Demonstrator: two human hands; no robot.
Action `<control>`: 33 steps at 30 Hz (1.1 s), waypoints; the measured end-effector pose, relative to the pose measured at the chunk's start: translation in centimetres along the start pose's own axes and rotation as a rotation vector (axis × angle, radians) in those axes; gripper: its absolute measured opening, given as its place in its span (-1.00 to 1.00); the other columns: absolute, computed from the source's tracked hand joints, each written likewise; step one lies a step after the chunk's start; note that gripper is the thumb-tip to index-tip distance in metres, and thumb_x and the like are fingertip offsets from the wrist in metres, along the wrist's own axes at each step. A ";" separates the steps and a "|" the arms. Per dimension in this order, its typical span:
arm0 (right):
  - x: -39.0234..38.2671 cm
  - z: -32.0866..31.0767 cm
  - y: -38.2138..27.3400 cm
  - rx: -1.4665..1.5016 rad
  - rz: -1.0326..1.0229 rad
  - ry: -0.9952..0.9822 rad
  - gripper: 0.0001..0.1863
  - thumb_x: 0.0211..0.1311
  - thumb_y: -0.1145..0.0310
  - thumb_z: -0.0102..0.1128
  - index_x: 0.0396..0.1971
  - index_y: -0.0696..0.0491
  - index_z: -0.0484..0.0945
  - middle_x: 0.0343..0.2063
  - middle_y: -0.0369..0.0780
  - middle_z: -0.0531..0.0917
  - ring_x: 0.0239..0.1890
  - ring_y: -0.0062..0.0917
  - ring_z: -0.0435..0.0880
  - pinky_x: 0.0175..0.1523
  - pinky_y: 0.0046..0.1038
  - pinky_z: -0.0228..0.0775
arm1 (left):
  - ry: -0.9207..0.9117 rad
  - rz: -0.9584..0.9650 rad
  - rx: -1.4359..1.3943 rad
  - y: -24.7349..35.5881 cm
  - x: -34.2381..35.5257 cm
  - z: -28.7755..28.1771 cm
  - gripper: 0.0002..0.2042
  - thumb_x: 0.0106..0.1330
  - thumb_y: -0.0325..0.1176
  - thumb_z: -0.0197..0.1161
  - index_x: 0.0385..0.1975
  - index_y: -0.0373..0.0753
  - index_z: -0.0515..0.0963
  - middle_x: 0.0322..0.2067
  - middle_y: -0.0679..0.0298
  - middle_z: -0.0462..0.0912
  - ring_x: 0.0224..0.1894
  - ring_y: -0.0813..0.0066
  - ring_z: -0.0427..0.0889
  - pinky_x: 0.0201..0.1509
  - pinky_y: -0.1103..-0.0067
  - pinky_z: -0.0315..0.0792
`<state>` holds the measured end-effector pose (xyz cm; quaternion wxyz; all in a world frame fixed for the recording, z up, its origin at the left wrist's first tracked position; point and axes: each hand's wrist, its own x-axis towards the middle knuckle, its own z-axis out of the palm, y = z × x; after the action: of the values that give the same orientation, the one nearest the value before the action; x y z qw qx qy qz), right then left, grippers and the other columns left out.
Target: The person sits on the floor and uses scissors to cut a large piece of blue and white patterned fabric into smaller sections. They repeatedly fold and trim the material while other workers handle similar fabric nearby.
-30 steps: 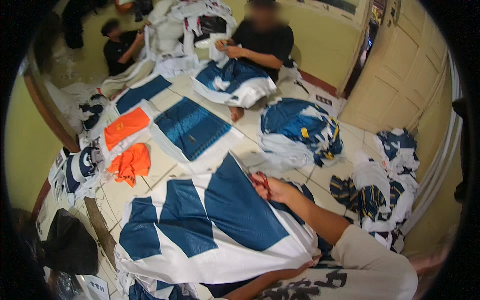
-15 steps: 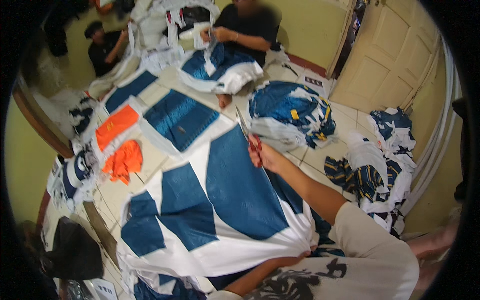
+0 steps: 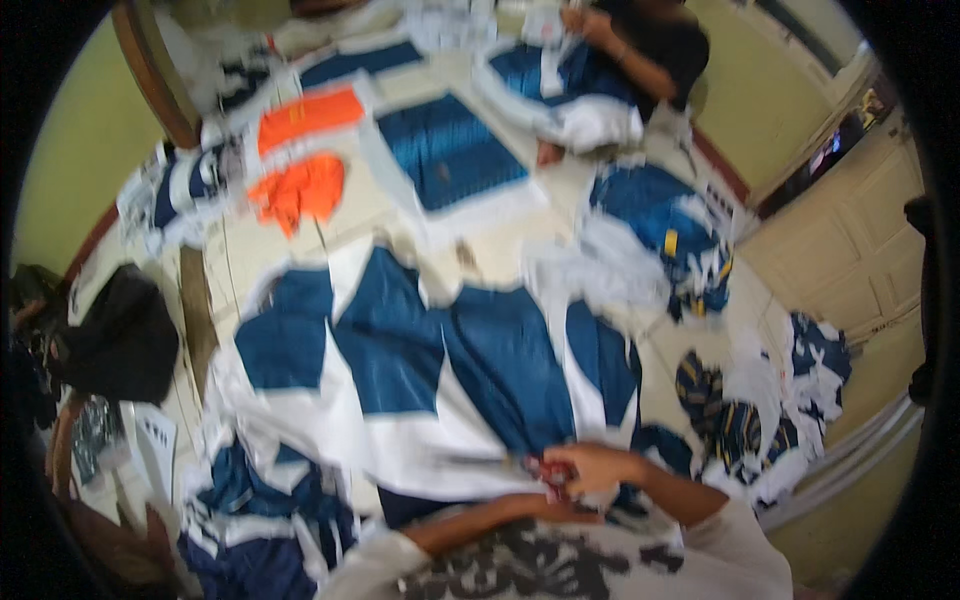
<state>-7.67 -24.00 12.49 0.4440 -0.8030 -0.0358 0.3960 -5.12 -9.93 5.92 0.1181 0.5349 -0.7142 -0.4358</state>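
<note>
My right hand (image 3: 598,466) is closed round the red handles of a pair of scissors (image 3: 556,474), whose blades point left, blurred, over the near part of a large fabric sheet. The fabric sheet (image 3: 400,440) is white with blue printed garment panels and spreads in front of me in loose folds. Close under the scissors, at the near edge of the fabric, lies my left hand (image 3: 568,510). Its fingers are hidden, so whether they hold the fabric does not show.
Beyond the fabric lie a blue patterned panel stack (image 3: 450,150), orange cloth (image 3: 300,190) and an orange panel (image 3: 310,117). A blue cloth bundle (image 3: 650,220) and scraps (image 3: 750,410) lie right; a black bag (image 3: 120,330) sits left. Another person (image 3: 650,50) handles cloth at the back.
My right hand has brought the scissors from the fabric's far edge back toward my body, near my left hand. The fabric has shifted and folded. The view has turned and tilted down.
</note>
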 end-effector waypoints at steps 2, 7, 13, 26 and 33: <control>-0.3 0.2 -0.5 0.057 -0.026 0.078 -0.60 -0.05 0.35 0.33 -0.16 0.09 0.48 -0.41 -0.08 0.62 -0.38 -0.27 0.62 -0.24 -0.38 0.43 | -0.194 -0.097 -0.747 -0.1 -0.9 0.7 -0.09 0.23 0.38 0.05 0.21 -0.47 0.30 0.15 -0.11 0.44 0.21 0.19 0.44 0.25 0.44 0.32; -2.8 -3.8 -0.7 -0.068 -0.077 0.454 -0.58 -0.05 0.31 0.39 -0.15 0.12 0.53 -0.40 -0.05 0.66 -0.35 -0.29 0.69 -0.23 -0.37 0.47 | 0.767 0.154 -1.351 -1.9 -7.3 1.0 -0.27 0.39 0.21 -0.09 0.29 -0.35 0.24 0.26 -0.04 0.31 0.33 0.16 0.27 0.39 0.31 0.15; -2.2 -13.3 -0.5 0.324 -0.236 1.137 -0.63 -0.05 0.62 0.26 -0.15 0.13 0.57 -0.38 -0.25 0.67 -0.31 -0.61 0.63 -0.11 -0.51 0.46 | 2.391 0.403 -1.376 -15.0 -22.3 -3.7 -0.37 0.37 0.18 -0.05 0.21 -0.24 0.35 0.10 0.03 0.51 0.14 0.05 0.50 0.31 0.17 0.33; -10.7 -24.6 1.5 0.069 -0.577 1.933 -0.78 0.22 0.47 0.28 -0.17 0.18 0.51 -0.31 -0.23 0.65 -0.28 -0.61 0.61 -0.13 -0.54 0.45 | 2.530 0.307 -0.761 -6.4 -51.5 -11.8 -0.53 0.47 -0.07 -0.06 0.13 -0.36 0.40 0.11 0.08 0.52 0.17 0.16 0.50 0.28 0.25 0.35; -3.7 -8.8 11.1 0.159 -0.316 1.722 -0.85 0.09 0.58 0.24 -0.36 0.10 0.47 -0.37 -0.28 0.62 -0.31 -0.64 0.58 -0.17 -0.56 0.40 | 2.408 -0.146 -1.199 -13.6 -52.6 7.0 -0.56 0.41 -0.12 0.03 0.12 -0.34 0.38 0.06 0.18 0.51 0.15 0.28 0.46 0.25 0.37 0.35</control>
<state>-7.57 -38.27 9.10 0.4209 -0.7752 0.2285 -0.4120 20.46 38.53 7.29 0.8578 0.4850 0.1620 0.0533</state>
